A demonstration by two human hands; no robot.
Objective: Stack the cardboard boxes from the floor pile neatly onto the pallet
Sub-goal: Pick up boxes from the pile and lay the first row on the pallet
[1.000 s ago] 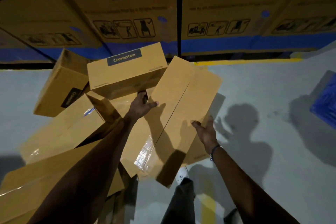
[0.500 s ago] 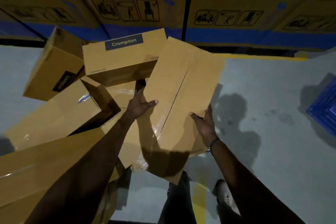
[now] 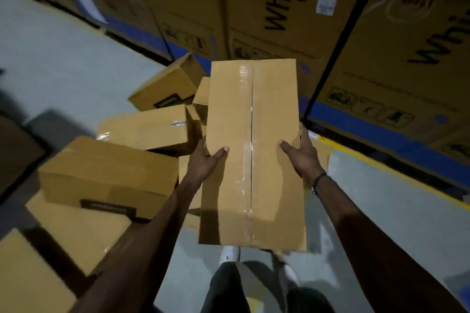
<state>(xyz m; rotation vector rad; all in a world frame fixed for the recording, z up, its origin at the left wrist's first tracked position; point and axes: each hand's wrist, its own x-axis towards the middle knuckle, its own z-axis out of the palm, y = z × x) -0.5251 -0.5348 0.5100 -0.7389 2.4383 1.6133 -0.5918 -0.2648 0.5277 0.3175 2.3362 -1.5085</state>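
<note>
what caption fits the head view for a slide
Both hands, left hand and right hand, hold a taped cardboard box above the floor pile.

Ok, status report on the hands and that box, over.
Both hands, left hand and right hand, gripping the taped box by its sides. Box lifted off the floor pile. Pallet not in view.

Matt brown cardboard box (image 3: 254,155), glossy clear tape down its seam; smooth grey concrete floor (image 3: 63,58); matt cardboard pile (image 3: 109,175).
</note>
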